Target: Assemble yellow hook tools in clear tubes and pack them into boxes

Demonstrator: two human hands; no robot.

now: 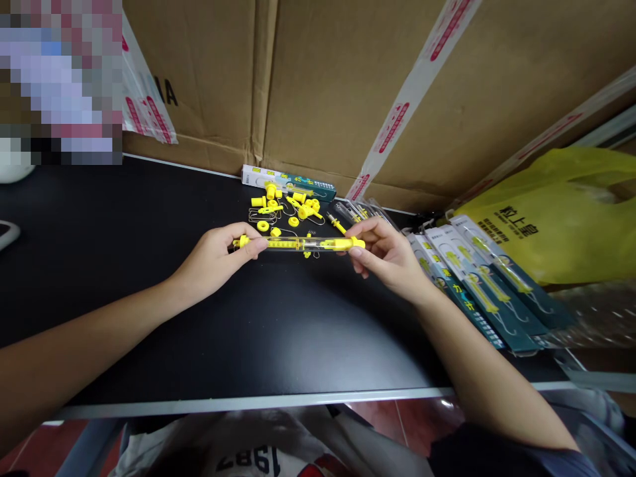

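Observation:
Between my two hands, level above the black table, is a spring scale (298, 244) with a clear tube, yellow end pieces and a yellow graduated part inside. My left hand (218, 255) pinches its left end between thumb and fingers. At the other end, my right hand (387, 255) grips the yellow cap with thumb and fingertips. Just behind the tube lie loose yellow plastic parts (309, 210), yellow rings (263, 226) and bent metal hooks (262, 215). Some of these parts are hidden by the scale and my fingers.
Behind the parts lies a narrow printed box (311, 187), with clear tubes (365, 211) to its right. Several boxed spring scales (477, 285) lie at the right, near a yellow plastic bag (561, 212). Large taped cardboard boxes (318, 86) wall off the back of the black table (238, 338).

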